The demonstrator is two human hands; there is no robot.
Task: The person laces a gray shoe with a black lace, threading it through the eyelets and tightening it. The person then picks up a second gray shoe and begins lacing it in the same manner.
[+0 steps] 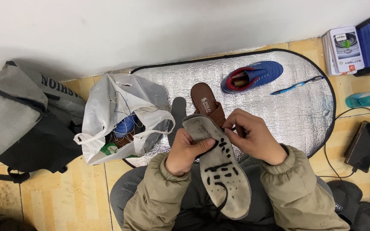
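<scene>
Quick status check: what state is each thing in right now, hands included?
left hand: grips the grey shoe sole, thumb on top
right hand: pinches at the sole's edge
brown sandal: flat on the silver mat
blue shoe: on its side
white plastic bag: open
toothbrush: lying flat

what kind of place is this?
Likely a home floor corner used for shoe repair: tiled floor against a plain wall, a silver foil mat spread on it, and a plastic bag with shoes inside.
</scene>
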